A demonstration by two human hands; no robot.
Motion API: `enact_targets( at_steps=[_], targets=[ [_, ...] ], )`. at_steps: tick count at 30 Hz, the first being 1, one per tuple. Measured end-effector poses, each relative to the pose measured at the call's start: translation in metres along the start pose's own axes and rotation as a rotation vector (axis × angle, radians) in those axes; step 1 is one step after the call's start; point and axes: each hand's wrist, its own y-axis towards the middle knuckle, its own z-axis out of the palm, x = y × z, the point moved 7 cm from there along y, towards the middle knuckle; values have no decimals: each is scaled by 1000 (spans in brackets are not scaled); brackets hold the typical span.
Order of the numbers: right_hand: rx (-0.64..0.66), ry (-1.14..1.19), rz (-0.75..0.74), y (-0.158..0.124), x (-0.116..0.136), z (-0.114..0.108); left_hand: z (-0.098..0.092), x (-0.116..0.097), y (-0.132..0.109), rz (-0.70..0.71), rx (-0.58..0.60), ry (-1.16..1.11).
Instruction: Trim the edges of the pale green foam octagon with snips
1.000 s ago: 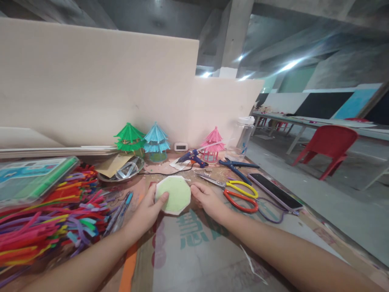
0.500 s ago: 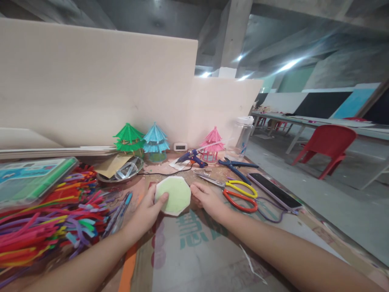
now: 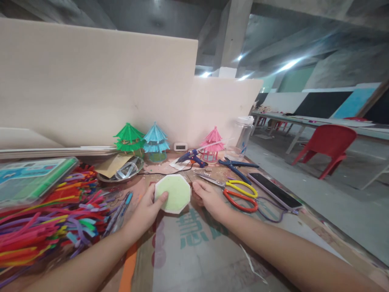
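Observation:
A pale green octagonal piece point(image 3: 175, 194) with a white rim is held up over the table. My left hand point(image 3: 153, 202) grips its left side, the thumb lying on the green face. Just off its right edge is my right hand point(image 3: 205, 196), fingers pinched together. A thin line shows above those fingertips, but what they hold is too small to make out. Scissors point(image 3: 240, 194) with yellow and red handles lie beyond the right hand. A blue glue gun point(image 3: 194, 157) rests behind the octagonal piece.
Green point(image 3: 129, 138), blue point(image 3: 155, 142) and pink point(image 3: 214, 144) paper-roofed models stand along the board. Pipe cleaners point(image 3: 45, 227) and a plastic case point(image 3: 36, 178) fill the left. Pliers point(image 3: 238, 166), a phone point(image 3: 275, 190) and a bottle point(image 3: 243, 136) are at right; a metal bowl point(image 3: 120, 178) sits behind left.
The octagonal piece has shifted up slightly and tilted a little in my left hand. My right hand stays close to its right edge, with its fingers still pinched.

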Motion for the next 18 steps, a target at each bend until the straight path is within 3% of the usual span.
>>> enact_targets(
  at_steps=[7, 18],
  targets=[
    [-50, -88, -62, 0, 10, -2, -1, -1, 4, -84, 8, -113],
    [-87, -464, -218, -7, 27, -5, -1, -6, -3, 25, -15, 5]
  ],
)
